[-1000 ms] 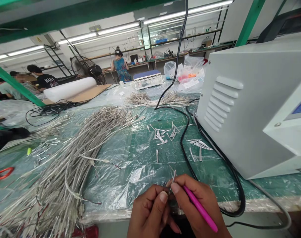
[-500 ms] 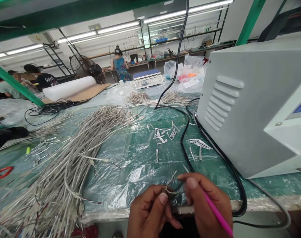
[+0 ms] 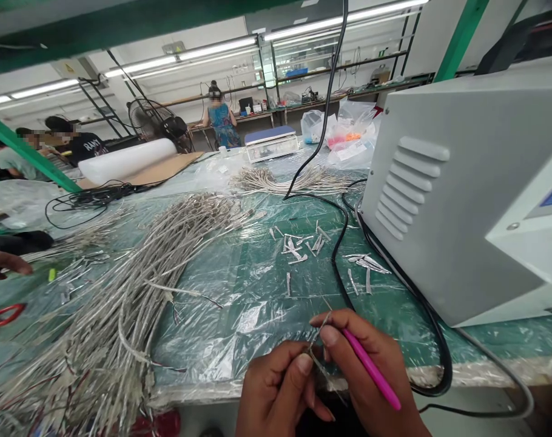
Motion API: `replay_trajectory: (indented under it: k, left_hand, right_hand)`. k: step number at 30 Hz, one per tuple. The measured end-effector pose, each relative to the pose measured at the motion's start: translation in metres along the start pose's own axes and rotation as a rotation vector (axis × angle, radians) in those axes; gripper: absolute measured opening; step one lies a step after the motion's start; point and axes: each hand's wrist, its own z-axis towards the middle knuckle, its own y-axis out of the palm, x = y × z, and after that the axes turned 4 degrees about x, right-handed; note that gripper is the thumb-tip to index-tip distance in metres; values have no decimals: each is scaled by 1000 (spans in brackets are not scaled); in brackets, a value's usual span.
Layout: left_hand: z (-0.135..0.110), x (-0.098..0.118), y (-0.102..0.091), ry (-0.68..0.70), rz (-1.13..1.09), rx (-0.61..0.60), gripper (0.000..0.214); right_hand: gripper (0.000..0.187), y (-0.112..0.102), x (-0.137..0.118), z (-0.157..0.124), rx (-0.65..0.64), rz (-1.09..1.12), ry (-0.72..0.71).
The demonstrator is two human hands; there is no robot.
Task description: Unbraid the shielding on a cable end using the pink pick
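My left hand (image 3: 278, 388) is closed, thumb and forefinger pinching the end of a thin cable whose fine wires (image 3: 320, 363) stick out past the fingertips. Close against it, my right hand (image 3: 371, 367) holds a slim pink-handled tool (image 3: 370, 369) slanting through the fingers. Its working tip is hidden, so I cannot tell the tool's kind. The right thumb and forefinger meet at a thin upright strand (image 3: 324, 325) above the left fingertips. Both hands are just over the table's front edge. To their left lies a large bundle of clear-sheathed cables (image 3: 130, 303).
Foil-like strips (image 3: 294, 246) lie scattered ahead on the plastic-covered green tabletop (image 3: 221, 273). A grey machine (image 3: 444, 200) stands at right, beside a black cable (image 3: 337, 261). At left are red-handled scissors (image 3: 7, 314) and another person's hand (image 3: 5, 262). More people work behind.
My right hand has moved left and closed in on the wires at my left fingertips; the pink tool came with it. Another person's hand has appeared at the left edge.
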Motion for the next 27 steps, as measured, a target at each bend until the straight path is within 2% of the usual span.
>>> replay_trajectory:
  k: [5, 10, 14, 16, 18, 20, 23, 25, 27]
  left_hand:
    - [1, 1, -1, -19, 19, -32, 42]
    - [0, 2, -4, -32, 28, -41, 47]
    - [0, 1, -5, -14, 34, -25, 46]
    - [0, 1, -4, -7, 9, -6, 45]
    - [0, 1, -3, -2, -27, 13, 44]
    - [-1, 2, -2, 2, -48, 21, 44]
    - [-1, 2, -2, 0, -46, 24, 43]
    - [-1, 1, -2, 2, -41, 23, 42]
    - [-1, 1, -1, 9, -46, 13, 39]
  right_hand:
    - [34, 1, -2, -1, -48, 56, 0]
    - [36, 2, -6, 1, -77, 54, -9]
    - [34, 0, 1, 1, -60, 35, 0]
    - [37, -3, 7, -1, -10, 79, -57]
    - [52, -5, 13, -4, 52, 148, -165]
    - [58, -5, 16, -7, 100, 218, -264]
    - [39, -2, 17, -12, 148, 313, -360]
    - [27, 1, 16, -14, 121, 332, -437]
    - [24, 2, 14, -15, 80, 312, -524]
